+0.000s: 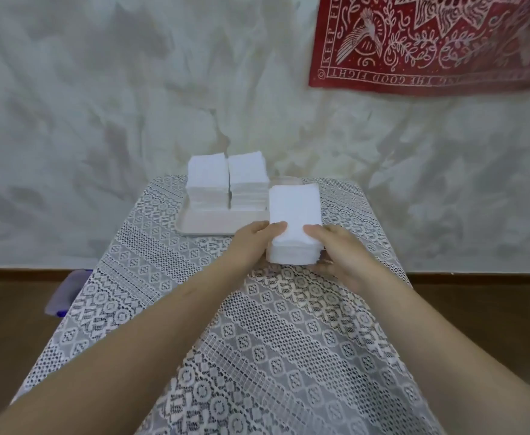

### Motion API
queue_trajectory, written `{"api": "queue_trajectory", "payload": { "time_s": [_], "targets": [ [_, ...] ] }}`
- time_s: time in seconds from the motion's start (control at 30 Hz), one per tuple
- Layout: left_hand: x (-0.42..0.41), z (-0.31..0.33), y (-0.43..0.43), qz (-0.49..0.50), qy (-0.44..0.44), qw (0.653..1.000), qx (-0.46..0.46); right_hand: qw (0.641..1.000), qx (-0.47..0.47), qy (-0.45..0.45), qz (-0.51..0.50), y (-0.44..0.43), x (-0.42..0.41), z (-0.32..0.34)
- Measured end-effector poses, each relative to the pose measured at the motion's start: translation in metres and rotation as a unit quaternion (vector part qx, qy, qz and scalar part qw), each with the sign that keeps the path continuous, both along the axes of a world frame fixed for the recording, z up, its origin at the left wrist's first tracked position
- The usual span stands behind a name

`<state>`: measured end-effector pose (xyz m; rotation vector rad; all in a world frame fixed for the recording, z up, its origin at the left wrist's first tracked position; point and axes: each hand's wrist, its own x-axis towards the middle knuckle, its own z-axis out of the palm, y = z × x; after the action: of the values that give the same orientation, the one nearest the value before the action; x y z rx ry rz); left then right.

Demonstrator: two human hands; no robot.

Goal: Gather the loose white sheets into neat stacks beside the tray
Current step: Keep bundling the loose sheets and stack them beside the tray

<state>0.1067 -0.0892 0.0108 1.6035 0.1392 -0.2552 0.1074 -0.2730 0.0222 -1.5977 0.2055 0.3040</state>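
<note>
Item: tall stack of white sheets [293,215], rectangular, edges fairly even, placed at the near right corner of the tray [207,227] and covering that corner from this view; whether its base rests on the worktop or is lifted just clear cannot be told. Left hand [251,246]: clamped on the stack's left near side, thumb lying on the top sheet, fingers curled against the side. Right hand [339,259]: clamped on the stack's right near side, thumb on the top sheet, fingers wrapped low around the bottom edge. Both forearms bare, reaching in from the near edge. Tray: pale, shallow, rimmed, set toward the far end of the worktop, its near left part bare. On the tray, at the back: left stack of sheets [207,183] and right stack of sheets [248,180], both white and tall, upright, side by side with a thin gap between them; the right one stands just beside the far left corner of the held stack. Worktop covering: white lace cloth [257,340], patterned in diagonal bands, hanging over the edges. Surroundings: mottled pale wall [100,89]; red printed cloth [430,42] hung upper right; brown wooden floor [6,324]; a purple object [66,293] low at the left of the worktop, partly hidden, kind not identifiable.
</note>
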Motion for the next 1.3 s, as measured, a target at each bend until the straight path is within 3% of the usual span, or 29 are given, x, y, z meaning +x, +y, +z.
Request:
{"api": "queue_trajectory", "payload": {
  "time_s": [0.2,0.43,0.67,0.97,1.2,1.3],
  "targets": [
    [0.065,0.012,-0.001,0.002,-0.028,0.997,0.071,0.999,-0.046,-0.014,-0.018,0.009,0.069,0.007],
    [0.109,0.003,0.005,-0.011,-0.025,0.997,0.076,0.994,-0.104,-0.019,-0.023,0.019,0.123,-0.003],
    [0.122,-0.008,0.002,0.000,-0.053,0.991,0.125,0.961,-0.266,-0.071,-0.008,0.024,0.128,-0.002],
    [0.121,-0.008,-0.009,0.005,-0.076,0.991,0.111,0.982,-0.176,-0.060,-0.045,0.012,0.132,-0.009],
    [0.123,-0.020,0.003,0.026,-0.063,0.995,0.068,0.972,-0.227,-0.061,0.005,0.024,0.134,0.000],
    [0.118,-0.021,0.005,0.025,-0.069,0.993,0.093,0.966,-0.249,-0.064,0.014,0.025,0.132,0.000]
  ]
}}
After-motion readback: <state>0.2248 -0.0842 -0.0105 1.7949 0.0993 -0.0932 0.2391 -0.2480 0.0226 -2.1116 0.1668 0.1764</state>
